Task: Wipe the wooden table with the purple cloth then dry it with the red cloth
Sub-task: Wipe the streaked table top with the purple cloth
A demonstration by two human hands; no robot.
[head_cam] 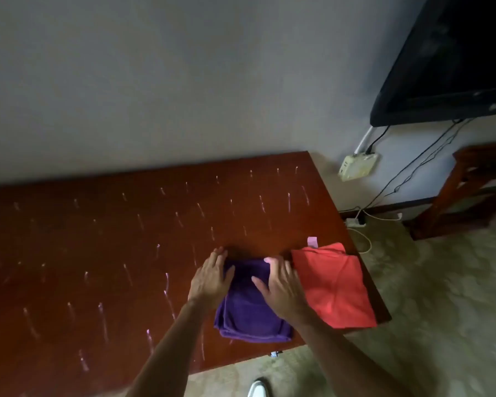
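A folded purple cloth [249, 316] lies near the front right of the dark wooden table [98, 253]. My left hand [211, 277] rests flat on the cloth's far left corner, fingers spread. On its right side lies my right hand [281, 287], palm down, fingertips at the far edge. Just to the right, touching the purple cloth's side, sits a folded red cloth [334, 287] with a small pink tag at its far edge. Many pale wet streaks cover the table top. Whether either hand grips the purple cloth cannot be seen.
The table stands against a grey wall. Off its right edge are beige carpet, a power strip with cables [355, 222], a wall box [358, 166], a dark screen [453, 58] and a wooden stand [470, 190]. A white shoe [258, 388] shows below.
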